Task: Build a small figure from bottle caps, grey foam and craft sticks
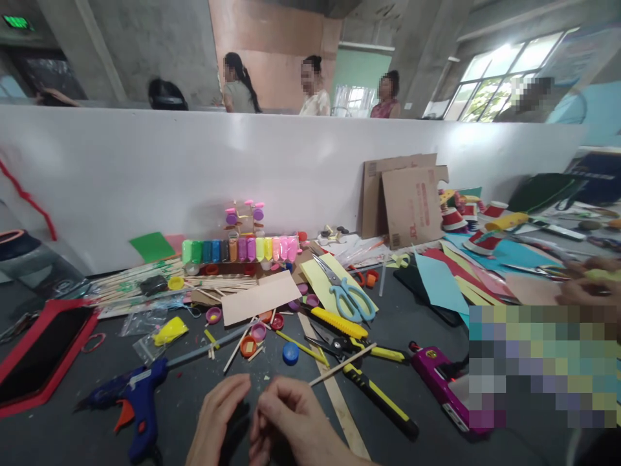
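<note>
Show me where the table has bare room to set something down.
Bare grey table lies left of the blue glue gun, and between the utility knife and purple glue gun. It is crowded around the scissors and bottle caps.

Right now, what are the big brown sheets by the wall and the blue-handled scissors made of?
The brown sheets look like corrugated cardboard: matte tan, red print, one notched edge. The scissors seem to have metal blades, grey and a bit shiny, with smooth light-blue handles, likely plastic. They lie on a yellow sheet, probably paper or thin foam; I cannot tell which.
</note>
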`<state>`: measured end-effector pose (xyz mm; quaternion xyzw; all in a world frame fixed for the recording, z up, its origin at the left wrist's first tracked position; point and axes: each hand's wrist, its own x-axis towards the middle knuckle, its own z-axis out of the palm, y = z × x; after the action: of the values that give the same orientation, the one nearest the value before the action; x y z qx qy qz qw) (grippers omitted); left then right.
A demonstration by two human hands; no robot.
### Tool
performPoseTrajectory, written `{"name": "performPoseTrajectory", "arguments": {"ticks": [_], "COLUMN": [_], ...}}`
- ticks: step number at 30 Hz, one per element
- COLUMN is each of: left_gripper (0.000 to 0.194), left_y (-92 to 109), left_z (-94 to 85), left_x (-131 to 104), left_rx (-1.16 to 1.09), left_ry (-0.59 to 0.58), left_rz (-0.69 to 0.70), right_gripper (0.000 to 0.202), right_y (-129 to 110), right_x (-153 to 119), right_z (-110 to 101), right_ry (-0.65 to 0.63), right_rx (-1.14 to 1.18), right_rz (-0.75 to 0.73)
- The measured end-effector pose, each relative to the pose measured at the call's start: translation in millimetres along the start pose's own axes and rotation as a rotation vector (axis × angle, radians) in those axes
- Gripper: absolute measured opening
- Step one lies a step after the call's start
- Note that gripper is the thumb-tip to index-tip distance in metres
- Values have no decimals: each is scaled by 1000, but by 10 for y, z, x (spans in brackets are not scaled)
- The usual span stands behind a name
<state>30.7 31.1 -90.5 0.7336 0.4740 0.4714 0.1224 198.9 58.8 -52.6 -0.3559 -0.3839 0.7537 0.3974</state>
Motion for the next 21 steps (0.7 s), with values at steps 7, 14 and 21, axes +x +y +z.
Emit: {"name": "performPoseTrajectory", "arguments": {"ticks": [7,14,21], "left_gripper": [40,30,43], "left_y": [67,289,213], "left_z": [-131,-259,-541], "left_x": [153,254,1245], "left_rx": [178,133,594], "left_ry": [15,139,-10], "left_rz": [118,107,266], "right_gripper": [54,35,21], "right_y": [-270,-335,-154], "right_x": [-95,-138,-113], "right_z": [5,5,-32], "right_ry": [111,166,77], "right_rx": [-223,-515,-887], "right_rz": [-118,-329,-516]}}
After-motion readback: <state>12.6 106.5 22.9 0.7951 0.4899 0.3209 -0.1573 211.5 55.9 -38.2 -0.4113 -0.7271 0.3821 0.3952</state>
